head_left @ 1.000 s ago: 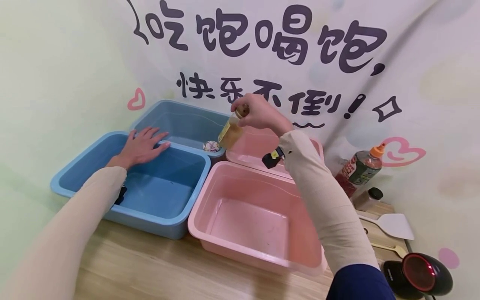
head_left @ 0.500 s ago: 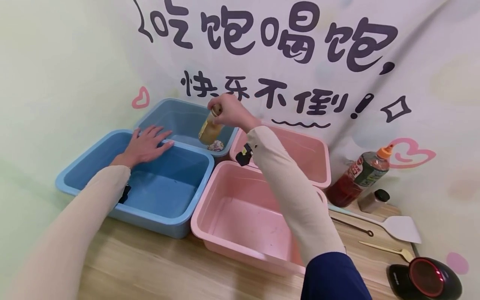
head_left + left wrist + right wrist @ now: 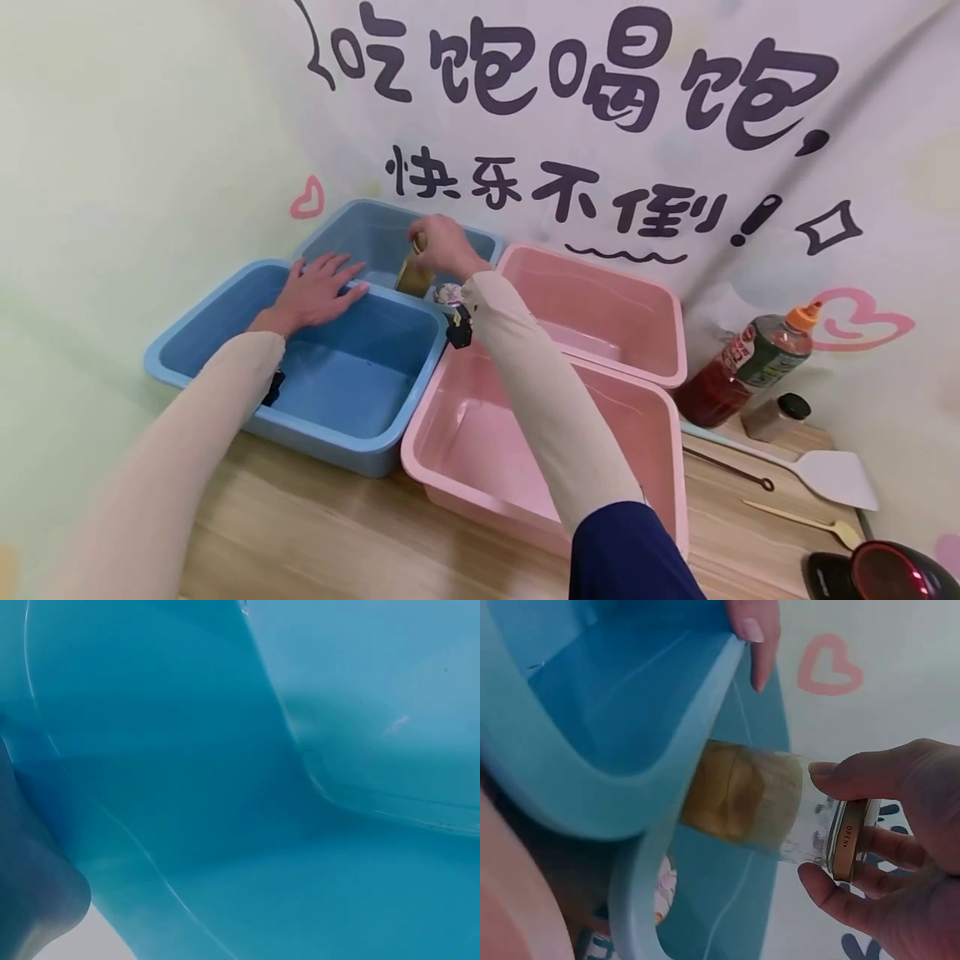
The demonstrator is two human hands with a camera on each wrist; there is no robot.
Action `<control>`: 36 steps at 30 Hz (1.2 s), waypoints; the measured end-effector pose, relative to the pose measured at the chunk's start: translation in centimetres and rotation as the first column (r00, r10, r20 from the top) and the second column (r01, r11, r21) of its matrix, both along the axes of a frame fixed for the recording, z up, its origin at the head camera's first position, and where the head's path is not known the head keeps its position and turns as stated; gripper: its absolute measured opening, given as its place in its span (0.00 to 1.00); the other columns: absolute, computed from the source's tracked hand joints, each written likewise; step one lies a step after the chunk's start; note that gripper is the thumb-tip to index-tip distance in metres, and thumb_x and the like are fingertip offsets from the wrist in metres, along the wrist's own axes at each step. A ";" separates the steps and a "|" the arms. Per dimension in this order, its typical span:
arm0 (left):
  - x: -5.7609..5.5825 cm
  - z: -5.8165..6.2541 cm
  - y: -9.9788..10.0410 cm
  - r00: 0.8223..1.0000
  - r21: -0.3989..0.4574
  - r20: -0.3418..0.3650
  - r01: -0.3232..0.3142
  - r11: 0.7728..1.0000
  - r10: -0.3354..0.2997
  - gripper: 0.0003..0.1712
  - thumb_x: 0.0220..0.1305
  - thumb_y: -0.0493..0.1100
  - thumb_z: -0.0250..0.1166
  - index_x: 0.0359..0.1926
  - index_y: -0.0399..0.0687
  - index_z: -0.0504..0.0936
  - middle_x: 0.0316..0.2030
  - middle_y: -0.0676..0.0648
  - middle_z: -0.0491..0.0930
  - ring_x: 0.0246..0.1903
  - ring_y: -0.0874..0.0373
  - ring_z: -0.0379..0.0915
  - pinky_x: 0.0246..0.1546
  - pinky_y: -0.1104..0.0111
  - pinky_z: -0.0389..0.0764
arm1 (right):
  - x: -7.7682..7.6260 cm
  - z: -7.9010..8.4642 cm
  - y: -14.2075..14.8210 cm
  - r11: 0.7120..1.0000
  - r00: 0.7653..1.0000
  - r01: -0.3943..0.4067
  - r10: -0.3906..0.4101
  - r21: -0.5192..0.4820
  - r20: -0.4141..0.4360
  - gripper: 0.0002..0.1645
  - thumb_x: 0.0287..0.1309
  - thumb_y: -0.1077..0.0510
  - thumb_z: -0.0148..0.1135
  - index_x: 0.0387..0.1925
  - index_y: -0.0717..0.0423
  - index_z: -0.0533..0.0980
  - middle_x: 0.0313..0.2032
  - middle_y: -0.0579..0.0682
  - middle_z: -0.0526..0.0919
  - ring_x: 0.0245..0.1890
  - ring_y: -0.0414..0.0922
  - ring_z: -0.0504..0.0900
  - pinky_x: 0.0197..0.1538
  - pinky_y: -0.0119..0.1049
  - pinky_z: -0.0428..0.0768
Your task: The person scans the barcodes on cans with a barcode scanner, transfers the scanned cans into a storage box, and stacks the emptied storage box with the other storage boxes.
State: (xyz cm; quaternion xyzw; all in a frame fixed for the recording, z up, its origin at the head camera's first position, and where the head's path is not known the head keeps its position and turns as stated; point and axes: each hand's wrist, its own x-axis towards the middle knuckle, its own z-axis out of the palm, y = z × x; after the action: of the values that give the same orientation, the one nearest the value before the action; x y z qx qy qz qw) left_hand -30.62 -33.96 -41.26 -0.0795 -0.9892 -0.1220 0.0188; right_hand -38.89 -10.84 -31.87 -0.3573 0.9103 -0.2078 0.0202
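My right hand (image 3: 444, 246) grips a glass jar (image 3: 750, 799) by its gold lid (image 3: 847, 840), with the thumb on one side and the fingers on the other. Yellowish-brown contents fill the jar's lower part. It hangs inside the back blue tub (image 3: 367, 218), its bottom hidden behind the front tub's rim in the right wrist view. A round item with a printed top (image 3: 448, 293) sits beside it in that tub. My left hand (image 3: 318, 292) rests with spread fingers on the far rim of the front blue tub (image 3: 416, 392).
Two pink tubs stand to the right, one in front (image 3: 480, 492) and one behind (image 3: 600, 292). Further right are a red sauce bottle (image 3: 742, 367), a black-capped jar (image 3: 778, 417), a white spatula (image 3: 832, 477), a small spoon (image 3: 843, 532) and a black device (image 3: 892, 571).
My right hand has carried the jar left from above the back pink tub's edge, then down into the back blue tub. The left hand stays on the rim. The head view has shifted slightly.
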 end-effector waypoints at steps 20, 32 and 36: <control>-0.3 -0.7 0.0 0.999 -0.001 0.002 -0.032 0.999 0.032 0.41 0.73 0.69 0.42 0.77 0.52 0.58 0.78 0.37 0.51 0.77 0.35 0.41 0.72 0.33 0.35 | -0.9 -4.5 -3.4 0.995 0.992 0.075 -0.081 0.064 0.097 0.19 0.56 0.64 0.68 0.52 0.57 0.81 0.46 0.53 0.83 0.45 0.47 0.77 0.51 0.39 0.79; -0.4 -0.7 -0.1 1.000 -0.005 -0.002 -0.031 0.999 0.031 0.41 0.73 0.70 0.41 0.77 0.53 0.58 0.78 0.37 0.51 0.77 0.36 0.42 0.72 0.33 0.36 | -0.9 -5.7 -4.3 0.984 0.970 0.166 -0.174 0.061 0.169 0.13 0.55 0.64 0.69 0.44 0.58 0.82 0.39 0.52 0.80 0.40 0.50 0.77 0.41 0.41 0.78; -0.5 -0.7 -0.1 0.999 -0.002 -0.003 -0.032 0.999 0.032 0.41 0.73 0.69 0.42 0.77 0.53 0.58 0.78 0.37 0.51 0.77 0.36 0.42 0.72 0.33 0.36 | -0.8 -6.0 -4.5 0.980 0.962 0.190 -0.199 0.066 0.187 0.12 0.58 0.64 0.66 0.45 0.57 0.81 0.40 0.53 0.81 0.39 0.50 0.78 0.41 0.41 0.79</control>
State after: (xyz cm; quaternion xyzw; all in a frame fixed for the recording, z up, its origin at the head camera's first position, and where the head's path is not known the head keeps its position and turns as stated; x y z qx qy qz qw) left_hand -31.10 -34.06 -41.95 -0.0639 -0.9904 -0.1207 0.0223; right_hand -39.70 -15.37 -37.82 -0.2438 0.9394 -0.2210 0.0961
